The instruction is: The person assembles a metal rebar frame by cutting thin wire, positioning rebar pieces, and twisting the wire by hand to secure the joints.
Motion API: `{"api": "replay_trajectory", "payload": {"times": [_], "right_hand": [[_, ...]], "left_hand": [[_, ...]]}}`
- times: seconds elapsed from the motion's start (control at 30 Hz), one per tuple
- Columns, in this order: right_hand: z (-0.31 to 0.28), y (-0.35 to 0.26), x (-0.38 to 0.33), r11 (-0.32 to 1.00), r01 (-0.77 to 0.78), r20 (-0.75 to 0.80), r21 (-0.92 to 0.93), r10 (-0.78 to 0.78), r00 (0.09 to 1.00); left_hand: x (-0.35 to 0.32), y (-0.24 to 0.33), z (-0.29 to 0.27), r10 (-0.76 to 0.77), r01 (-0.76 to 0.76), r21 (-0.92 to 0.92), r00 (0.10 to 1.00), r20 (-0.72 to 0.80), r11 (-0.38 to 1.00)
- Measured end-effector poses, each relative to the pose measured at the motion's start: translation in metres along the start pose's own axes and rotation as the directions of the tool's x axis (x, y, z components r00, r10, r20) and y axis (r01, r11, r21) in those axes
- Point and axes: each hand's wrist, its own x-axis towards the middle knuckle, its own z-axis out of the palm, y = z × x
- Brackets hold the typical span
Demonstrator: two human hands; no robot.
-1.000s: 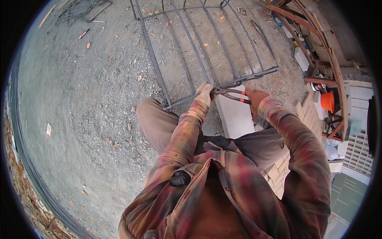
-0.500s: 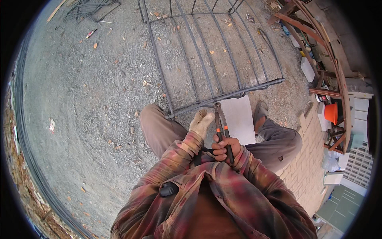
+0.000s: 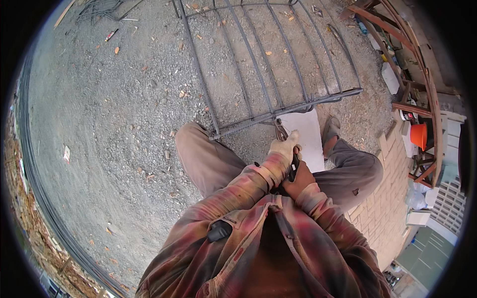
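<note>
Pincers (image 3: pixel 281 131) with dark handles point away from me, their jaws at the near bar of a steel rebar cage (image 3: pixel 256 120). My left hand (image 3: pixel 285 147), in a pale glove, closes round the handles just behind the jaws. My bare right hand (image 3: pixel 300 181) grips the handle ends closer to my body. The cage lies over gravel ahead of my knees, with several long parallel bars running away from me. Between my legs, partly under the near bar, a white board (image 3: pixel 309 136) lies flat. Whatever the jaws hold is too small to make out.
Long dark bars (image 3: pixel 37 198) curve along the left edge. Bent steel pieces (image 3: pixel 99 11) lie at the far left. To the right stand a wooden frame (image 3: pixel 431 104) and an orange bucket (image 3: pixel 418 135), beside pale paving (image 3: pixel 380 208).
My left hand has left the near bar and moved right onto the pincers. The handles have swung to the right, and my right hand has shifted with them.
</note>
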Motion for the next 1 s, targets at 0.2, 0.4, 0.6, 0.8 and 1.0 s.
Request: {"api": "replay_trajectory", "payload": {"times": [0.2,0.4,0.6,0.8,1.0], "right_hand": [[-0.008,0.018,0.011,0.483,-0.433,0.545,0.761,-0.113,0.831],[-0.023,0.000,-0.001,0.357,-0.506,0.564,0.785,-0.073,0.823],[-0.023,0.018,0.012,0.363,-0.570,0.655,0.737,-0.175,0.735],[-0.013,0.020,0.003,0.294,-0.601,0.653,0.743,-0.124,0.747],[-0.008,0.015,-0.002,0.942,-0.096,0.239,0.322,0.017,0.971]], "left_hand": [[-0.014,0.015,-0.008,0.059,0.109,-0.462,0.941,0.334,0.880],[0.002,0.005,-0.016,0.024,0.202,-0.408,0.873,0.486,0.890],[-0.004,0.006,-0.004,0.023,0.149,-0.417,0.925,0.380,0.897],[0.014,-0.007,-0.016,0.010,0.179,-0.366,0.888,0.459,0.913],[0.026,-0.019,-0.013,0.034,0.032,-0.298,0.976,0.216,0.954]]}}
